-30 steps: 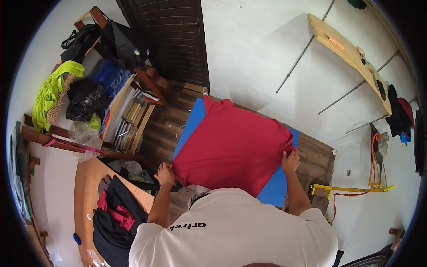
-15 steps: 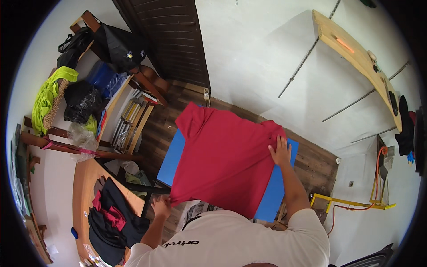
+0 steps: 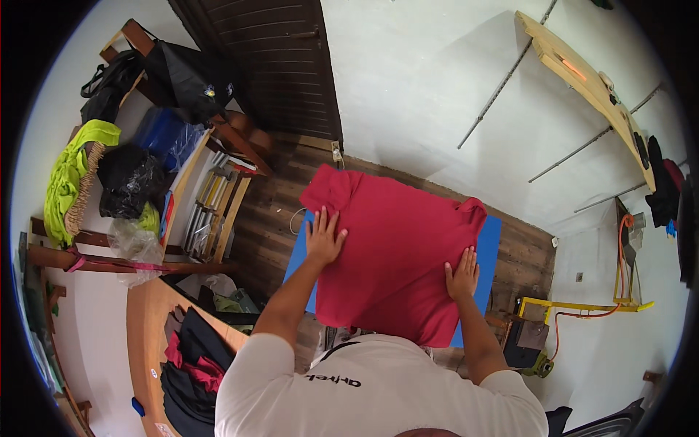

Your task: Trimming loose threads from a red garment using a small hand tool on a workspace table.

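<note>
Left hand (image 3: 325, 239) and right hand (image 3: 461, 277) lie flat, fingers extended and parted, on red cloth (image 3: 393, 251), soft and faintly creased. Past the right fingers shows smooth blue board (image 3: 486, 256), mostly hidden by cloth; farther, wood-grained floor (image 3: 520, 255).

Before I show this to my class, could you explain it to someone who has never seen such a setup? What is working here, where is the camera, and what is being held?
There is no machine here: a person works with two bare hands. The view comes from the left of two fisheye cameras worn on the head, looking down, so straight edges bend near the rim. A red shirt lies spread over a blue board. The left hand rests flat at the shirt's left edge and the right hand near its right edge. Neither appears to grip anything.
</note>
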`<state>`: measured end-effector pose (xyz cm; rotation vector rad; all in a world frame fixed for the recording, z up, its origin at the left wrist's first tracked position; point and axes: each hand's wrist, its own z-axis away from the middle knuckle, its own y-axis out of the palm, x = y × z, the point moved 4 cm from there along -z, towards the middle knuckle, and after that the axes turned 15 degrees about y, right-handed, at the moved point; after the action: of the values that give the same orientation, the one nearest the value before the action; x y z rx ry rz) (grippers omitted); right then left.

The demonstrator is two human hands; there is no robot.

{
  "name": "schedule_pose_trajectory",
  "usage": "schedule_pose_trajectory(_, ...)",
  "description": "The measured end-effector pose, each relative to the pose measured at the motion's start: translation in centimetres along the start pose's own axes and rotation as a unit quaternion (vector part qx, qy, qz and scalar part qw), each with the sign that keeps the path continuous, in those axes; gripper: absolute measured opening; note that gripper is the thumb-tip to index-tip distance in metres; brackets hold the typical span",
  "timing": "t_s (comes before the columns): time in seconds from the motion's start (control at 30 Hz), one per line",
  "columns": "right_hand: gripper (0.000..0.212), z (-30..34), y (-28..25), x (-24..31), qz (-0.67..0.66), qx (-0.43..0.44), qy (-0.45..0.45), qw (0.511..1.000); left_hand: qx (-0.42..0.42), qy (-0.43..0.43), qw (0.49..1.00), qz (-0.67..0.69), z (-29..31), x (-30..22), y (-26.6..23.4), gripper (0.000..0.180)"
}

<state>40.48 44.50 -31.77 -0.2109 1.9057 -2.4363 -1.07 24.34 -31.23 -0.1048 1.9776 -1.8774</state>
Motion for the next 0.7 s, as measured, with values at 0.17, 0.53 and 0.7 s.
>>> schedule_pose_trajectory(0.17, 0.083, -1.1, -0.6, -1.1, 0.035, 0.01, 0.03, 0.999, 0.027, -0.024, 0.998, -0.052, -5.3, 2.8, 0.1, 0.072)
schedule_pose_trajectory(0.53, 0.068, -12.5, -3.5, 2.6, 0.027, 0.001, -0.062, 0.998, 0.012, -0.015, 1.0, 0.009, -8.4, 2.6, 0.3, 0.071)
schedule_pose_trajectory(0.7, 0.065, -17.0, -2.7, 4.4, 0.112, -0.049, 0.003, 0.992, 0.029, -0.003, 0.998, -0.06, -12.5, 3.0, 0.7, 0.068)
